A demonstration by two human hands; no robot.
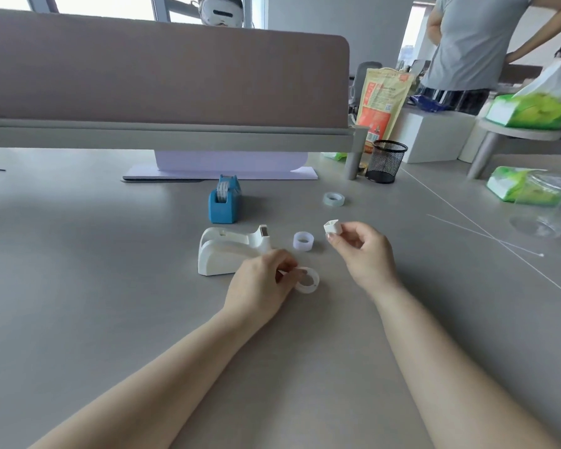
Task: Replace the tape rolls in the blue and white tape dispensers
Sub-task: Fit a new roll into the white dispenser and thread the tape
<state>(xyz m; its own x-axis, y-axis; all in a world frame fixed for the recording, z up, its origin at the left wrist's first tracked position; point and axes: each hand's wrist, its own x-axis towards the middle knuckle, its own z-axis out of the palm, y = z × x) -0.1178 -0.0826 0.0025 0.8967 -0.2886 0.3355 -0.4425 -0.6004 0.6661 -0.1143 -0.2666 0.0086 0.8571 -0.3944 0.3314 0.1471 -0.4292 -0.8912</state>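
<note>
Our left hand (pixel 261 283) has its fingers pinched on a clear tape roll (pixel 307 280) lying on the surface (pixel 110 270), just beside the white dispenser (pixel 227 252). Our right hand (pixel 361 251) clamps a small white core (pixel 332 227). The blue dispenser (pixel 224 202) stands behind, with two loose rolls (pixel 303 241) nearby.

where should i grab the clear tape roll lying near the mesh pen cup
Take the clear tape roll by its outer rim, coming straight down from above. It lies flat on the table with its hole facing up, so opposite sides of the ring are open to a thumb and finger. Nothing touches it; the mesh pen cup stands well behind. A finger hooked in the hole would probably also work.
</note>
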